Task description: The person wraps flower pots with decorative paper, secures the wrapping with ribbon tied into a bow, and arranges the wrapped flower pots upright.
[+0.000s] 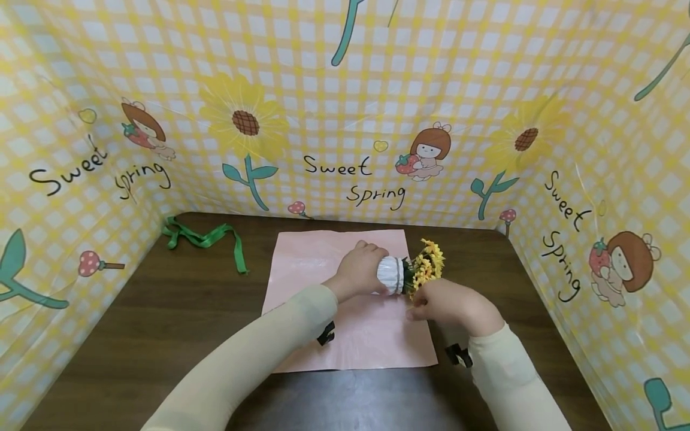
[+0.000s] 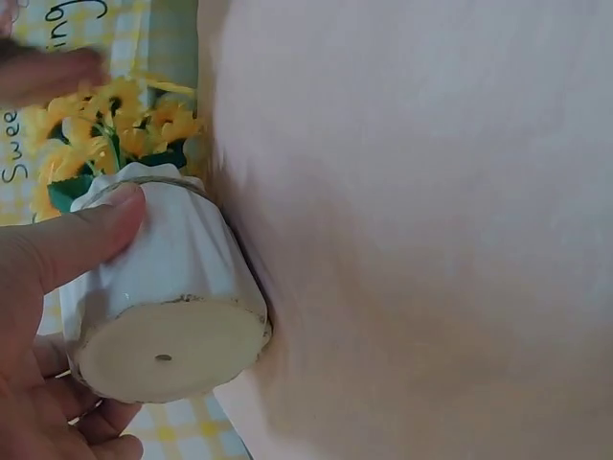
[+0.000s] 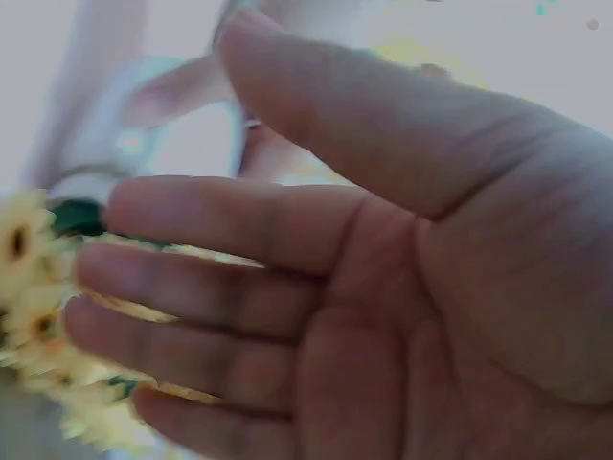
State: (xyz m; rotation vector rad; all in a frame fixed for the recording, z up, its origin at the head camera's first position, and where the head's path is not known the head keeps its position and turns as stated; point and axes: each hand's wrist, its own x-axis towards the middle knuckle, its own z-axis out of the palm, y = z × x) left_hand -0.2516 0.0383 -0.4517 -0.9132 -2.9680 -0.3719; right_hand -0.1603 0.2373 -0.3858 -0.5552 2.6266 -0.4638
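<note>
A white fluted flower pot [image 1: 389, 275] with a thin cord round its rim lies on its side over a pink sheet of paper [image 1: 307, 311]. My left hand [image 1: 360, 267] grips it, the thumb [image 2: 96, 235] along its wall and the other fingers under it. The pot's cream base [image 2: 172, 350] with a small hole shows in the left wrist view. Yellow artificial flowers [image 1: 428, 261] with green leaves stick out of the pot toward the right. Right beside the blooms is my right hand [image 1: 453, 302], its fingers extended and its palm bare in the right wrist view.
A green ribbon [image 1: 207, 238] lies loosely bunched at the back left of the dark wooden table [image 1: 178, 311]. Yellow checked sheeting [image 1: 329, 120] with printed flowers walls in the table at the back and both sides.
</note>
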